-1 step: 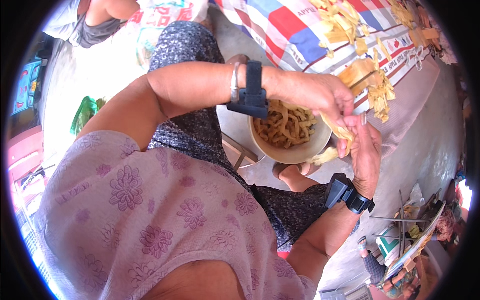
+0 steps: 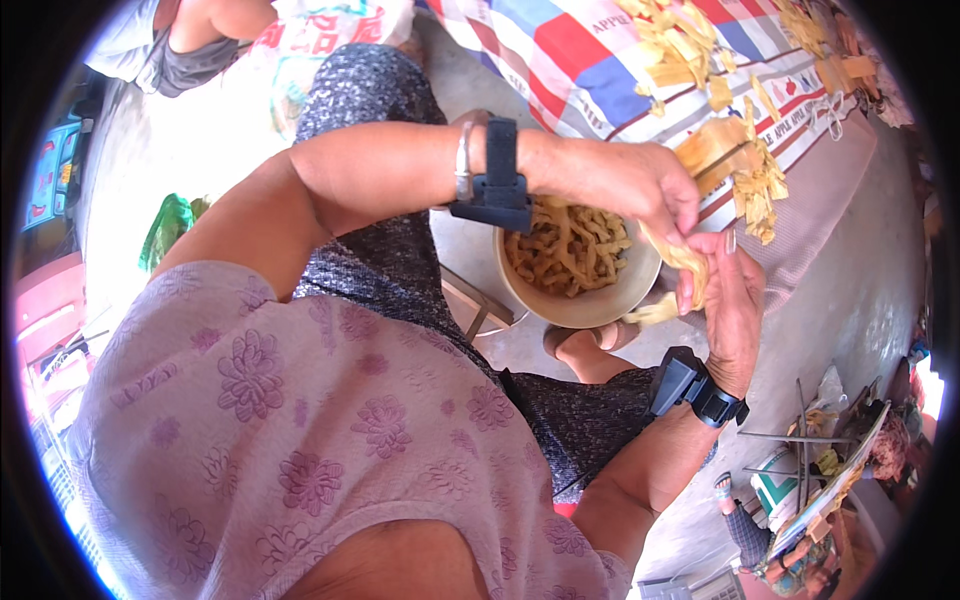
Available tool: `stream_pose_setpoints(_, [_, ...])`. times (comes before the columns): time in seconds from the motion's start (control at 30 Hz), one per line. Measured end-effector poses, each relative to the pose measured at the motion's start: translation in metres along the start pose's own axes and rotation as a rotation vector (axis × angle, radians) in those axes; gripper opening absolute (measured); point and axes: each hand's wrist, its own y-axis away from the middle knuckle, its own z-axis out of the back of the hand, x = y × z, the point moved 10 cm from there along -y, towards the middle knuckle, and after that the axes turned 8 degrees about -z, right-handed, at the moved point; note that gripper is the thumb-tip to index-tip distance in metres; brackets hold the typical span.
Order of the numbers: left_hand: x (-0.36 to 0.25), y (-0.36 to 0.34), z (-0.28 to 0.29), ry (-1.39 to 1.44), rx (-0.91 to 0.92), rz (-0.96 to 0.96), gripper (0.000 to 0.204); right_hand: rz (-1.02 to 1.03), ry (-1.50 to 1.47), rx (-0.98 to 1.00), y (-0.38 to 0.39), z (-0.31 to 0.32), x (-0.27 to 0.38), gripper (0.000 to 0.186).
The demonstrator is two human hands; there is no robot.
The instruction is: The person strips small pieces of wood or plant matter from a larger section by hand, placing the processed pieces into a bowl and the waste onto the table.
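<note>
Strip (image 2: 688, 260), yellowish: between our hands, just right of bowl (image 2: 628, 290) | left hand (image 2: 650, 190): fingers curled, apparently pinching upper part | right hand (image 2: 735, 292): half-curled, thumb and fingers gripping lower part | risk: if we overpull, strip could tear, loose end dropping outside bowl

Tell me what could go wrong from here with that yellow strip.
The yellow strip runs between the left hand and the right hand, so a hard pull might tear it.
Its loose end hangs by the rim of the bowl; let go there, it could miss.
The yellow pieces beside the wooden block are near both hands and might get knocked.
</note>
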Motion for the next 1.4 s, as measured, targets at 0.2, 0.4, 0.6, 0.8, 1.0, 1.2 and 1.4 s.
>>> stream_pose_setpoints(0.2, [0.010, 0.007, 0.070, -0.247, -0.182, -0.063, 0.013, -0.056, 0.086, 0.050, -0.002, 0.026, -0.028, 0.017])
stream_pose_setpoints(0.4, [0.017, 0.008, 0.022, 0.168, 0.005, -0.017, 0.022, -0.101, 0.164, 0.083, -0.004, 0.004, -0.021, 0.019])
stream_pose_setpoints(0.6, [0.012, 0.007, 0.012, 0.853, -0.023, 0.001, 0.037, -0.118, 0.116, 0.072, -0.013, -0.006, -0.014, 0.028])
stream_pose_setpoints(0.8, [0.016, 0.015, 0.008, 0.536, 0.107, 0.192, 0.027, 0.027, 0.105, -0.031, -0.016, 0.006, -0.002, 0.032])
stream_pose_setpoints(1.0, [0.014, 0.010, 0.041, 0.248, -0.008, 0.024, 0.015, -0.016, -0.170, 0.090, -0.011, -0.015, 0.008, 0.030])
stream_pose_setpoints(1.2, [0.007, 0.013, 0.025, 0.306, -0.167, 0.057, 0.020, 0.172, -0.241, 0.112, -0.013, -0.033, 0.026, 0.028])
stream_pose_setpoints(1.4, [-0.012, 0.016, 0.043, -0.457, -0.413, -0.085, 0.029, 0.107, 0.004, -0.098, -0.034, -0.019, -0.002, 0.035])
